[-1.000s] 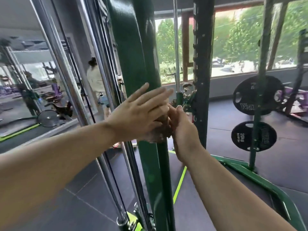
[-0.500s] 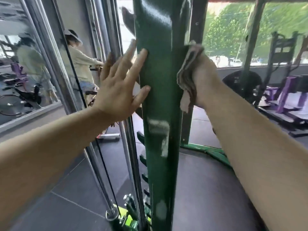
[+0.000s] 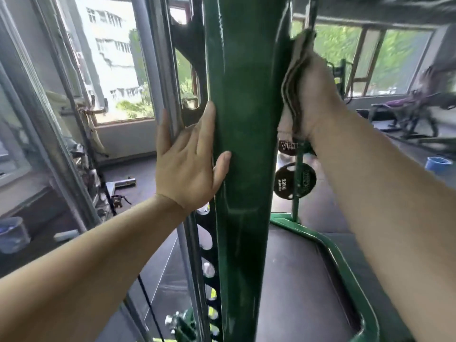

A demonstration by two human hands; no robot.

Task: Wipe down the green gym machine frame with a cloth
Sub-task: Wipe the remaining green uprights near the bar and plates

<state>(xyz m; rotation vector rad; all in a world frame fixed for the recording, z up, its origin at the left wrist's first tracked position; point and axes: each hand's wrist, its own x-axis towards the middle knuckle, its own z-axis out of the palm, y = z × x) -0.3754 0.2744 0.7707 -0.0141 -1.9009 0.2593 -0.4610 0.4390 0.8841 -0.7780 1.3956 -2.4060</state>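
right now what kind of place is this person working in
Almost certainly a gym: a tall green machine frame stands in front, a 20kg weight plate hangs on a rack behind it, and a purple exercise machine sits by the windows.

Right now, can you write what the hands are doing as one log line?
left hand: flat on green post | right hand: pressing cloth to post's right side | step: wiping

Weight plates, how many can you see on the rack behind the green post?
2. One black weight plate peeks out just under the right hand, mostly hidden by the wrist and the green post. The 20kg plate hangs directly below it. Others may be hidden.
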